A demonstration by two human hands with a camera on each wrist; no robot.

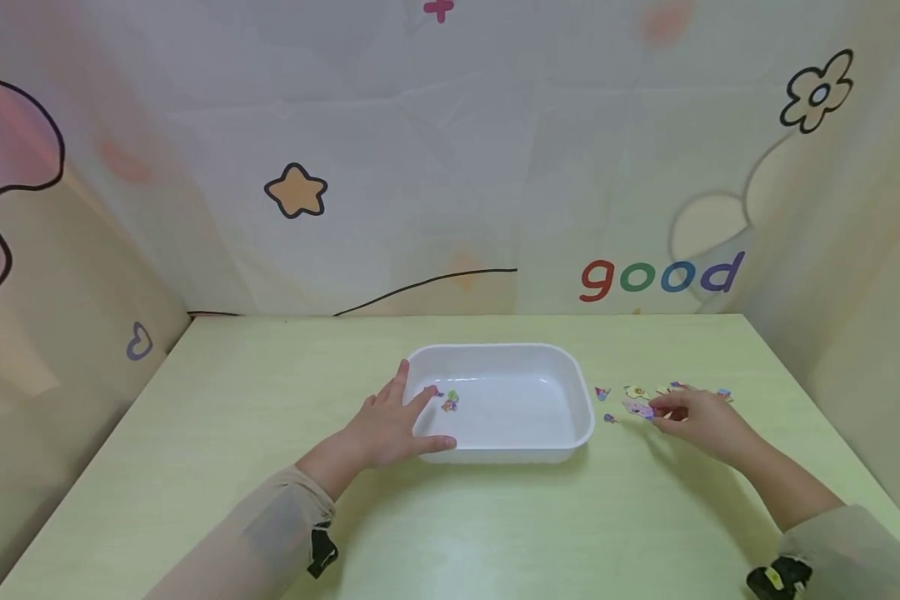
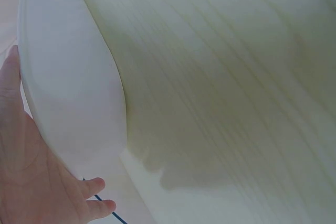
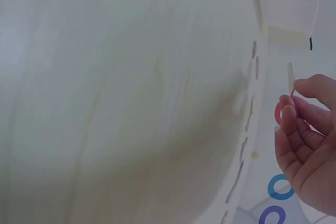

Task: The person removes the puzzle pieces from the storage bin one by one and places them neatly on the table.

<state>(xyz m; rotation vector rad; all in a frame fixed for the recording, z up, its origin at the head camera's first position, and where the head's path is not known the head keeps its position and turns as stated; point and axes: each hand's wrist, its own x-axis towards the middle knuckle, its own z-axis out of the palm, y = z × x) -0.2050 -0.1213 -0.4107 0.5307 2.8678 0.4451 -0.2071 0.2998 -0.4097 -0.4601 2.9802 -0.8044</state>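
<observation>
Our right grip (image 1: pixel 705 423) pinches a purple cutout (image 1: pixel 634 409) right of the white tray (image 1: pixel 502 456); we're likely at pick-up, next needing a careful carry trayward. Our left grip (image 1: pixel 388 427), fingers spread apart, rests at the tray's left end.

Lettering "good" (image 1: pixel 664 277), multicoloured: on backdrop (image 1: pixel 495 183), beyond right hand (image 1: pixel 708 423) and its grip. Plus sign (image 1: pixel 439 10), pink: same backdrop, higher, leftward of grip.

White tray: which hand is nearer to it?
Left. The left hand touches the white tray at its left end; the right hand is apart, beyond its right side, pinching a flat piece.
</observation>
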